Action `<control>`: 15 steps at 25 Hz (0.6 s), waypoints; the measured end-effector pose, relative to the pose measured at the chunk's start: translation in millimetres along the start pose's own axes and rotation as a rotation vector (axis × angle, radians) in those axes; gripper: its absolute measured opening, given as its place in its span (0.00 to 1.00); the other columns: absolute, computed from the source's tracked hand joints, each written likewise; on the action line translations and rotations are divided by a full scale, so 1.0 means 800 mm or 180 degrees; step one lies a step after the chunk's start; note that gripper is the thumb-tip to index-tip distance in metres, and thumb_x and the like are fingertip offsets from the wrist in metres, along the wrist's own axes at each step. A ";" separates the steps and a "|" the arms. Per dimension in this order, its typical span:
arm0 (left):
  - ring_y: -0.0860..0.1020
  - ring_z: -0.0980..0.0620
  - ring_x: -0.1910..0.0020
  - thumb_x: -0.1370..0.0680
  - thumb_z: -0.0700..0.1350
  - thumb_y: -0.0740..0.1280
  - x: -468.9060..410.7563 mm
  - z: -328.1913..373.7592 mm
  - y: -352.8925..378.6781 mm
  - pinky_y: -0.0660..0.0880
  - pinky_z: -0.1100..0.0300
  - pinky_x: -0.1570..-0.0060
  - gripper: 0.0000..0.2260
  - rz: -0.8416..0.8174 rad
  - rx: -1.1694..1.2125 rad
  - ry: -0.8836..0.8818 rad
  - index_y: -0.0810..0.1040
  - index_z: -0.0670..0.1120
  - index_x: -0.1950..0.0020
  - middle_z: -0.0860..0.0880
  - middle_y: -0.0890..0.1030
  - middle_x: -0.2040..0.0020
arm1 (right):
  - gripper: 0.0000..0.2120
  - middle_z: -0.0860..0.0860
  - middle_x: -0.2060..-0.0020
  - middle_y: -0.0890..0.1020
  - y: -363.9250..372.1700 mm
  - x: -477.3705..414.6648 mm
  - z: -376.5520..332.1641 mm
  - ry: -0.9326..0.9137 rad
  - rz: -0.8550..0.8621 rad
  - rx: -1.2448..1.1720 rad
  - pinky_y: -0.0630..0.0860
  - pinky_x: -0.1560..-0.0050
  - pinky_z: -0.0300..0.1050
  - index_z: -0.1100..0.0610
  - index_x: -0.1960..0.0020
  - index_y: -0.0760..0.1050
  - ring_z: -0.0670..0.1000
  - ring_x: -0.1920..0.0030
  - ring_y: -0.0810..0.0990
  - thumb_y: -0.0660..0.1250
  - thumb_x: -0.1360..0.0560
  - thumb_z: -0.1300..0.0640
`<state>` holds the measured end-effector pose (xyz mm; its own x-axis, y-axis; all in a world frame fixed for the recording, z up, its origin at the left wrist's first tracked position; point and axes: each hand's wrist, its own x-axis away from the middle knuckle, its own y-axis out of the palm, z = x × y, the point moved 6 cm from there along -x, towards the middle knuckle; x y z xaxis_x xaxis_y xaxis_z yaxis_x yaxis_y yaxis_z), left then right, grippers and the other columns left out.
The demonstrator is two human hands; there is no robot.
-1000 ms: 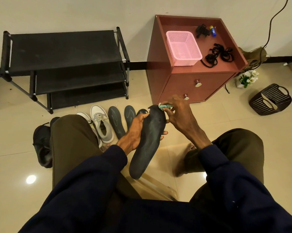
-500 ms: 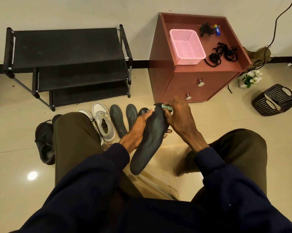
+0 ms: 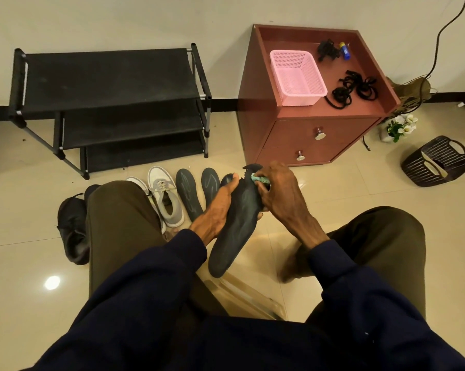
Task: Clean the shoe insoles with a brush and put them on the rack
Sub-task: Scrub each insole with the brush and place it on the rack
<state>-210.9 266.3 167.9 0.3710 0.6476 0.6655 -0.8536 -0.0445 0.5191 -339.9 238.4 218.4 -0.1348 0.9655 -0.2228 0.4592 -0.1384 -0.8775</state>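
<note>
— Two hands on one item. The left hand (image 3: 220,207): palm under the dark insole (image 3: 236,236), fingers curled round its far edge, thumb laid along the near edge. Its grip is closed on the insole's upper half.
— And the other?
— The right hand (image 3: 282,194): knuckles up, wrist bent down, fingers curled. Its grip is closed on a small teal brush (image 3: 258,179), which is pressed to the insole near the toe end.
— How does the item lie?
— It is held in the air above the floor, between the knees. The long axis runs from the heel end, low and near the person, up and away to the toe end, which points toward the red-brown cabinet (image 3: 306,140). The toe edge looks ragged.
— Other stock?
— A grey insole (image 3: 188,194) and a second grey insole (image 3: 210,184), flat on the floor, side by side, toes toward the black rack (image 3: 105,84). A third dark one (image 3: 227,179) is just beside them, mostly hidden by the left hand. A white shoe (image 3: 164,199) lies to their left.
</note>
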 end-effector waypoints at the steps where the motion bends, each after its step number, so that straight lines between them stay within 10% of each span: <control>1: 0.86 0.46 0.61 0.16 0.60 0.58 0.000 0.002 -0.003 0.84 0.53 0.61 0.23 0.0082 -0.0098 0.0050 0.83 0.43 0.48 0.43 0.86 0.56 | 0.09 0.57 0.53 0.82 0.008 0.007 -0.010 -0.0126 -0.0191 -0.0110 0.71 0.49 0.40 0.61 0.47 0.83 0.55 0.51 0.79 0.75 0.27 0.64; 5: 0.85 0.50 0.58 0.15 0.59 0.56 -0.005 0.000 -0.011 0.82 0.57 0.58 0.22 0.0246 -0.0355 0.0214 0.85 0.48 0.51 0.47 0.87 0.57 | 0.08 0.55 0.52 0.83 0.019 0.027 -0.027 -0.0473 -0.0975 -0.0235 0.78 0.51 0.45 0.60 0.48 0.84 0.52 0.52 0.79 0.75 0.26 0.61; 10: 0.86 0.48 0.65 0.15 0.59 0.56 0.000 0.001 -0.001 0.83 0.55 0.66 0.22 0.0123 -0.0195 0.0047 0.82 0.43 0.49 0.44 0.87 0.61 | 0.08 0.56 0.53 0.83 0.001 0.002 -0.003 -0.0052 -0.0212 0.0049 0.69 0.49 0.38 0.59 0.48 0.83 0.55 0.51 0.79 0.75 0.27 0.63; 15: 0.85 0.51 0.56 0.15 0.59 0.54 -0.003 0.004 -0.012 0.81 0.61 0.61 0.22 0.0240 -0.0330 0.0247 0.82 0.47 0.49 0.49 0.88 0.58 | 0.06 0.51 0.53 0.85 0.019 0.031 -0.036 -0.0348 -0.1238 -0.0804 0.78 0.53 0.36 0.57 0.48 0.85 0.47 0.54 0.81 0.74 0.24 0.61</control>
<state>-202.2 263.0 162.9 0.2785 0.7025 0.6549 -0.9126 -0.0190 0.4085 -311.1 266.2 211.6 -0.4245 0.9042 0.0465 0.5537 0.2999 -0.7768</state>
